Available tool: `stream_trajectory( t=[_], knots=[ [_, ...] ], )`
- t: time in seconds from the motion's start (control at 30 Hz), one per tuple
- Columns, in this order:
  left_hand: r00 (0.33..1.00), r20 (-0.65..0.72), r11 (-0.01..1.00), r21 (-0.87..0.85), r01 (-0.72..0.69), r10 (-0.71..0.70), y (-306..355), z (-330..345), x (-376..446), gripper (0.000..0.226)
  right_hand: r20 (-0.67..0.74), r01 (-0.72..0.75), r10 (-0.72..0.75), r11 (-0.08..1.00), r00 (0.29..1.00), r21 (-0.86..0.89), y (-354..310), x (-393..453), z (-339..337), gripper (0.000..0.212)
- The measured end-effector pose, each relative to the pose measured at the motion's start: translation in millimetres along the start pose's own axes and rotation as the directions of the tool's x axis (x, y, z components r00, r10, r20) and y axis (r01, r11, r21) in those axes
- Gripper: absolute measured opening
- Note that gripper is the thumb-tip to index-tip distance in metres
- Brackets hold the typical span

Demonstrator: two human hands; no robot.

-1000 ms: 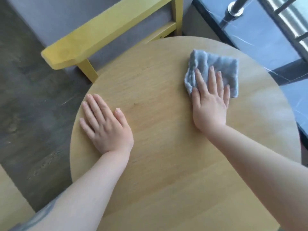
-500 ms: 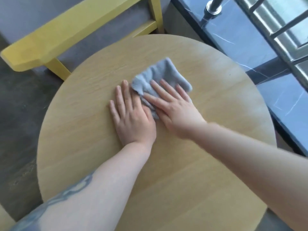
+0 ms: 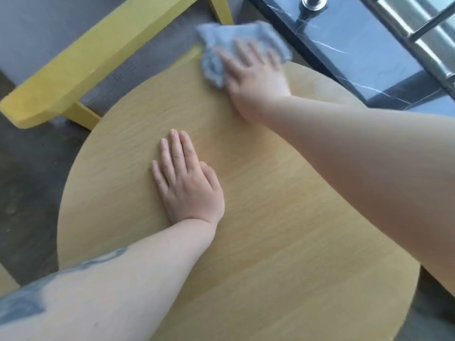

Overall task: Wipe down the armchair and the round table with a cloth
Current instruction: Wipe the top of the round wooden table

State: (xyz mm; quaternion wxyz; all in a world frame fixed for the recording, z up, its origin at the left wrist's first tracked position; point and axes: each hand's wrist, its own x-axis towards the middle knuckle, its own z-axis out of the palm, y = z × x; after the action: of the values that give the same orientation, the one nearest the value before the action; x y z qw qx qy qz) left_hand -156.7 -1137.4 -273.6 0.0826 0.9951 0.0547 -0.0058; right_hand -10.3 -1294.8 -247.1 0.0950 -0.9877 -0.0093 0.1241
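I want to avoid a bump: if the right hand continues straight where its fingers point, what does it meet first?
Probably the dark marble ledge past the round table edge; the right hand presses the cloth there. Depth is unclear.

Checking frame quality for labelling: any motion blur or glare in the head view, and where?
Head view: the right hand and the grey-blue cloth under it at the far rim are motion-smeared; the left hand, flat on the round light-wood table, is sharp; soft daylight, no hard shadows; glare on the metal railing top right; wide-angle bending at edges.
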Motion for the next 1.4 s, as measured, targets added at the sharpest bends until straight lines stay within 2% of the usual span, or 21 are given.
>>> stream_trajectory(
  t=[0.07,0.1,0.27,0.33,0.4,0.43,0.47,0.53,0.6,0.67,0.73,0.8,0.9,0.97,1.03,1.13,1.17,1.23,1.3,1.33,1.4],
  knots=[
    [1.0,0.002,1.0,0.004,-0.001,0.001,1,0,1,0.06,-0.047,-0.286,0.289,0.956,0.956,0.072,32,-16,1,0.051],
    [1.0,0.0,1.0,0.0,0.001,-0.001,1,0,1,0.061,-0.063,-0.324,0.33,0.942,0.942,0.082,37,-37,3,0.051],
    [1.0,0.002,1.0,-0.028,-0.002,0.002,-2,0,1,0.062,-0.016,0.073,-0.072,0.997,0.997,0.03,32,-130,21,0.05],
    [1.0,0.0,0.999,-0.044,-0.003,0.003,-1,-1,0,0.061,-0.054,-0.19,0.194,0.979,0.98,0.076,66,-138,16,0.049],
    [1.0,-0.011,0.999,-0.049,-0.003,0.002,1,-1,0,0.06,-0.091,-0.478,0.495,0.864,0.864,0.156,81,-168,20,0.049],
    [1.0,-0.015,0.999,-0.047,-0.006,0.005,1,-2,-1,0.06,-0.088,-0.525,0.543,0.835,0.835,0.164,72,-189,28,0.05],
    [1.0,-0.018,0.999,-0.048,-0.012,0.011,1,-2,-1,0.059,-0.087,-0.484,0.5,0.861,0.862,0.156,52,-208,36,0.051],
    [1.0,-0.023,0.998,-0.054,-0.014,0.013,1,-2,1,0.059,-0.043,-0.177,0.182,0.978,0.982,0.113,15,-231,50,0.051],
    [1.0,-0.03,0.998,-0.063,-0.008,0.006,1,-3,0,0.059,-0.038,0.064,-0.062,0.996,0.997,0.062,27,-217,48,0.049],
    [0.999,-0.042,0.997,-0.081,-0.006,0.002,1,-3,-1,0.059,-0.094,-0.133,0.138,0.989,0.986,0.065,71,-196,38,0.05],
    [0.997,-0.071,0.99,-0.139,-0.008,-0.002,-3,1,1,0.059,-0.123,-0.468,0.489,0.868,0.864,0.164,113,-210,36,0.051],
    [0.997,-0.08,0.977,-0.209,-0.026,0.009,-8,6,6,0.06,-0.097,-0.579,0.605,0.789,0.79,0.203,107,-255,46,0.051],
    [0.998,0.0,0.972,-0.226,-0.068,0.07,-2,5,-11,0.059,-0.034,-0.205,0.21,0.971,0.977,0.125,60,-310,65,0.052],
    [0.985,0.073,0.965,-0.225,-0.138,0.157,20,1,-50,0.06,0.008,0.154,-0.155,0.988,0.988,0.02,81,-309,60,0.05],
    [0.953,0.109,0.939,-0.233,-0.251,0.282,42,-3,-100,0.061,0.003,0.081,-0.081,0.997,0.997,0.009,123,-298,48,0.049],
    [0.918,0.16,0.918,-0.228,-0.323,0.363,64,2,-172,0.061,-0.061,-0.391,0.406,0.904,0.912,0.174,133,-338,54,0.051],
    [0.916,0.175,0.921,-0.227,-0.318,0.36,69,2,-192,0.06,-0.059,-0.378,0.393,0.909,0.918,0.174,112,-360,65,0.054],
    [0.915,0.194,0.918,-0.261,-0.3,0.354,71,0,-222,0.058,0.01,-0.091,0.091,0.987,0.996,0.131,66,-399,82,0.055],
    [0.899,0.213,0.905,-0.284,-0.317,0.382,58,-4,-236,0.057,0.022,0.185,-0.187,0.98,0.982,0.075,69,-407,85,0.052],
    [0.886,0.228,0.902,-0.259,-0.345,0.404,45,-7,-239,0.057,0.009,0.207,-0.207,0.978,0.978,0.031,83,-403,82,0.051],
    [0.893,0.252,0.924,-0.191,-0.332,0.373,12,-13,-237,0.058,-0.01,-0.049,0.05,0.997,0.999,0.056,99,-410,78,0.051]
  ],
)
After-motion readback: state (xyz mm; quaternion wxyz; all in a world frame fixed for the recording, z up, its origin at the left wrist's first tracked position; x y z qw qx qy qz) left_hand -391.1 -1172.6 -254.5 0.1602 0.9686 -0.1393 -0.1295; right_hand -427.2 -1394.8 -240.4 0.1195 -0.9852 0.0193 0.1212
